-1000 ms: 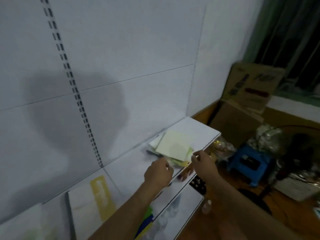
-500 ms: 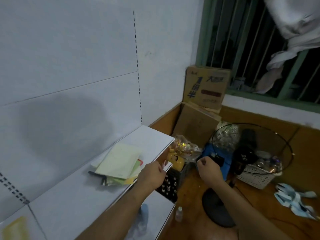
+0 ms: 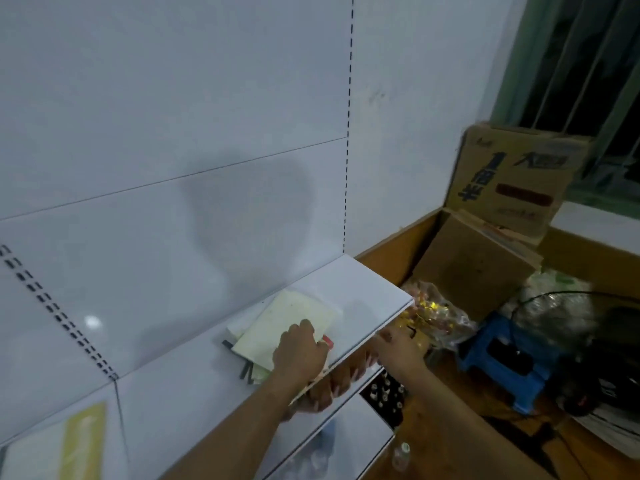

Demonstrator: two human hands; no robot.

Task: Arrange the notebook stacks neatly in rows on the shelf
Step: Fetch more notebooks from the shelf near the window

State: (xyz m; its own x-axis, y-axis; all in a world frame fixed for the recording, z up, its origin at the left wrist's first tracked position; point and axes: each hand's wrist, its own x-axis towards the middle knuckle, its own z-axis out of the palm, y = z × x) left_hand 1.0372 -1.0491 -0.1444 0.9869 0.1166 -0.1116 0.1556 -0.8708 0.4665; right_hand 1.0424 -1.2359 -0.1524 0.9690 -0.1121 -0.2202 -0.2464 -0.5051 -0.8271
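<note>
While little is yet being put in order, the skewed notebook stack (image 3: 287,327) on the shelf (image 3: 367,299) is being pressed by the left hand (image 3: 299,351); the right hand (image 3: 398,348), seemingly empty, is being held at the shelf's edge.

Both bare forearms are reaching forward from the lower edge of the view. The left hand (image 3: 300,351) is lying palm down with its fingers curled loosely. The right hand (image 3: 398,348) is sitting lower and to the right, its fingers mostly hidden from here.
</note>
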